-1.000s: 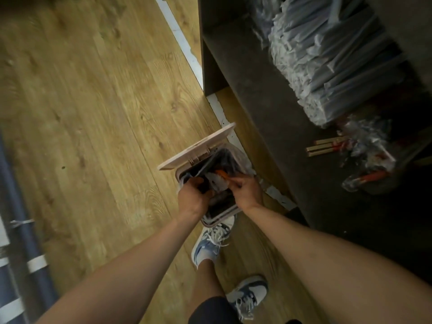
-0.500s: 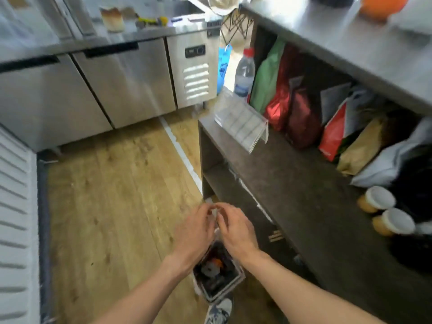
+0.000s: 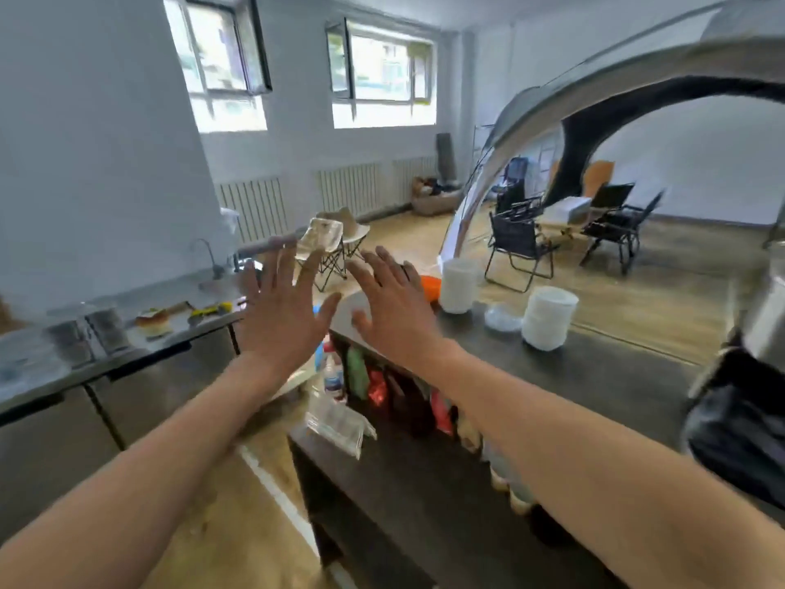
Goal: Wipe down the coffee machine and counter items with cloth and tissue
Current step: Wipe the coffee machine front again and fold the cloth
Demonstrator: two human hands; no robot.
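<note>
My left hand [image 3: 282, 314] and my right hand [image 3: 393, 310] are raised side by side in front of me, fingers spread, palms facing away, nothing in either. They hover above the left end of the dark counter [image 3: 594, 376]. On that counter stand two stacks of white cups [image 3: 548, 318], a clear lid [image 3: 502, 318] and an orange bowl [image 3: 431, 286] partly hidden behind my right hand. The coffee machine [image 3: 747, 397], chrome and black, fills the right edge, blurred and cut off. No cloth or tissue is visible.
A steel worktop [image 3: 85, 350] with a sink tap and small items runs along the left. Under the counter a shelf [image 3: 382, 482] holds coloured bags, a water bottle [image 3: 333, 376] and a clear plastic stand. Folding chairs [image 3: 520, 240] stand across the wooden floor.
My view swung up from the floor bin to the room. Both hands left the bin, rose to counter height and spread their fingers.
</note>
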